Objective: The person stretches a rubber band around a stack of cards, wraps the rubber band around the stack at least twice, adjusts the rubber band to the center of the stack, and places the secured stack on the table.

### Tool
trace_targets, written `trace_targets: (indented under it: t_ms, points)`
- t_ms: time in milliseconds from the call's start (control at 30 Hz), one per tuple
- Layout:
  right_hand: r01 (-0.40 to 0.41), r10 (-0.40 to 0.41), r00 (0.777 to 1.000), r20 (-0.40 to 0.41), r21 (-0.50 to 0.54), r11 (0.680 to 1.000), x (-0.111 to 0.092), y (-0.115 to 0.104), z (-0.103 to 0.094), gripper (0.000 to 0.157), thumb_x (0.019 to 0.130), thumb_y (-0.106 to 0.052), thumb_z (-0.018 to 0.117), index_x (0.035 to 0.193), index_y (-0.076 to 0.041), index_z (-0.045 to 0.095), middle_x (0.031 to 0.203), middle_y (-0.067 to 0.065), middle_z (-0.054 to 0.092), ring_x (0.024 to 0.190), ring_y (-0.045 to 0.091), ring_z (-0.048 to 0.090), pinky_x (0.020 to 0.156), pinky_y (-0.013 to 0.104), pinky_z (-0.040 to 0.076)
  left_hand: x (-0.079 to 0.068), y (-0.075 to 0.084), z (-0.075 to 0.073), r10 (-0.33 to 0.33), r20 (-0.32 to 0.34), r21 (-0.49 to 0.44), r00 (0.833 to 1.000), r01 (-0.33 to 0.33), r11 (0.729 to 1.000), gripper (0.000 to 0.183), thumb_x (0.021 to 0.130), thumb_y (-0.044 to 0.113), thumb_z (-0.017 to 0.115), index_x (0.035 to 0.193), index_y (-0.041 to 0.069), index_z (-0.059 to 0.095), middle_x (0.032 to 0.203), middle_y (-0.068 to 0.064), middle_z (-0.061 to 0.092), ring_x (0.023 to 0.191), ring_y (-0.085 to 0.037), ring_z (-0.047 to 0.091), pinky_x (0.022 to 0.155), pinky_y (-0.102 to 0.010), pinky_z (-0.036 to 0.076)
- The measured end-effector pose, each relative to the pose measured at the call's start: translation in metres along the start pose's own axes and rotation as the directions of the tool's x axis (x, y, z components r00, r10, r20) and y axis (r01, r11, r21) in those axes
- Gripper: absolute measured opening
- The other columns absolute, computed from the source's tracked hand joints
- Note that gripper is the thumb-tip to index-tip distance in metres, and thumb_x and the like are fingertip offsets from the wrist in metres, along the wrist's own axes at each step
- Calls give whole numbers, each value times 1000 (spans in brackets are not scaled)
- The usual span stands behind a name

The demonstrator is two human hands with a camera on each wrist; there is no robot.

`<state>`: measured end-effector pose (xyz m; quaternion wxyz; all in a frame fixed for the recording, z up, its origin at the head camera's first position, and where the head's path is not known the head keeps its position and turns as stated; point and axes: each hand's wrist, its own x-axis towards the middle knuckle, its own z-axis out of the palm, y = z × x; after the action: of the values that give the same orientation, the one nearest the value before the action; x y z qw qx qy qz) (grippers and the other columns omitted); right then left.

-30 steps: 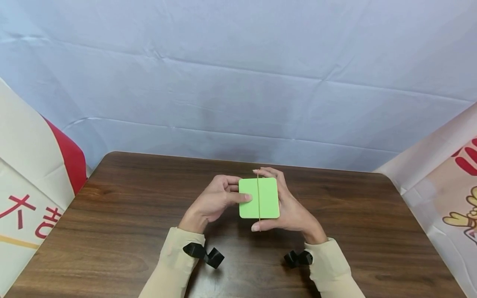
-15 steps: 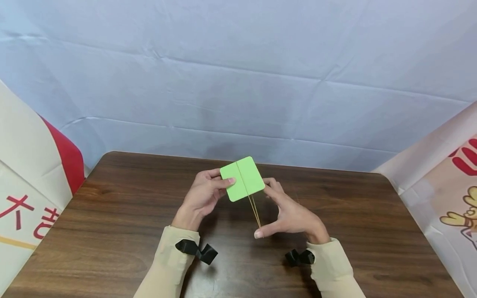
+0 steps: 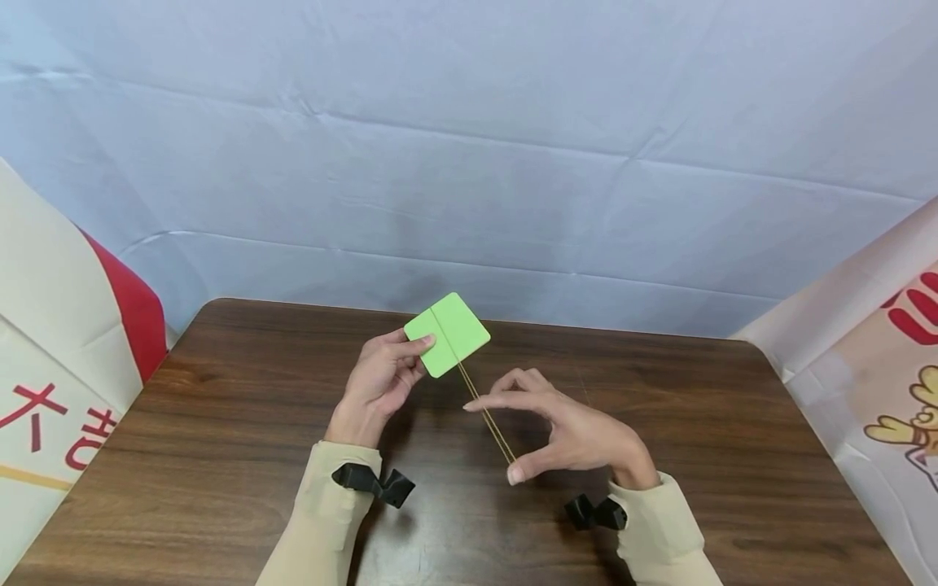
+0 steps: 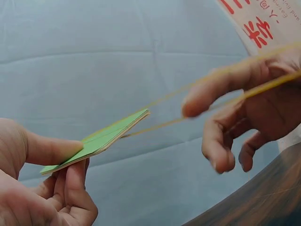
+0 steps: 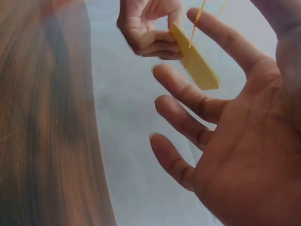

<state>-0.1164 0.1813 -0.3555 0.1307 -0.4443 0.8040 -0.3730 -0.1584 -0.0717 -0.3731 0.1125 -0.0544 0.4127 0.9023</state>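
A thin stack of square cards (image 3: 460, 325) with rounded corners is raised above the table, tilted. Its top is green, its underside yellow in the right wrist view. My left hand (image 3: 377, 378) pinches one side, thumb on top and fingers beneath. A rubber band (image 3: 501, 441) runs round the stack and stretches off its near corner to my right thumb. My right hand (image 3: 575, 419) is spread, its thumb inside the band's end. The right index finger lies close to the band's strands; the other fingers (image 4: 218, 146) are loosely bent and hold nothing.
The dark wooden table (image 3: 242, 423) lies below both hands. A pale cloth (image 3: 469, 163) hangs behind its back edge. Printed banners stand at the left (image 3: 66, 391) and right (image 3: 887, 391). Black straps with small mounts (image 3: 374, 483) sit on both cuffs.
The left hand has moved left and away with the stack, turning it. The band, earlier snug over the stack by the right hand's fingers, is now drawn out toward the right thumb.
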Motion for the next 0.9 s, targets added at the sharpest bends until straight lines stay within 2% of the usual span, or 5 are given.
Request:
trace_targets:
  t_ms: [133,300,567,733,900]
  points:
    - [49,-49,999,-2,56,997,3,-14,-2,68,73,-35,79,134,-21,53,115,1,43,107,18,39,89,37,38,1,-2,-1,-18,-2,-22,1000,18,1000,33,85,-10,57,118,-11,51,90,-11,67,71,-14,64,63,-22,48]
    - [124,-120,991,-54,91,988,8,-31,-3,73,80,-48,68,139,-12,46,108,0,45,101,20,42,87,35,39,1,-1,-2,-20,-9,-47,1000,19,999,30,86,-9,56,116,-10,52,89,-10,66,69,-13,62,62,-22,47]
    - [277,-273,959,-76,51,959,19,-20,12,68,93,-54,40,145,-10,34,103,-3,48,97,14,44,82,35,41,1,-2,-3,-23,-15,-75,1000,22,997,26,87,-8,56,113,-8,52,84,-8,67,67,-13,62,60,-23,45]
    - [287,-286,953,-104,-2,958,20,-9,18,69,93,-56,37,147,-13,30,102,-5,49,96,14,44,81,35,40,1,-1,-5,-36,-25,-91,999,34,995,25,89,-7,55,114,-7,52,85,-8,68,66,-12,62,59,-22,44]
    - [205,-219,958,-187,-96,974,22,-10,20,85,87,-61,44,150,-10,18,100,-5,46,94,11,41,82,34,39,2,0,-6,-48,-33,-127,998,44,991,29,90,-6,53,119,-7,48,90,-9,67,71,-13,63,62,-22,46]
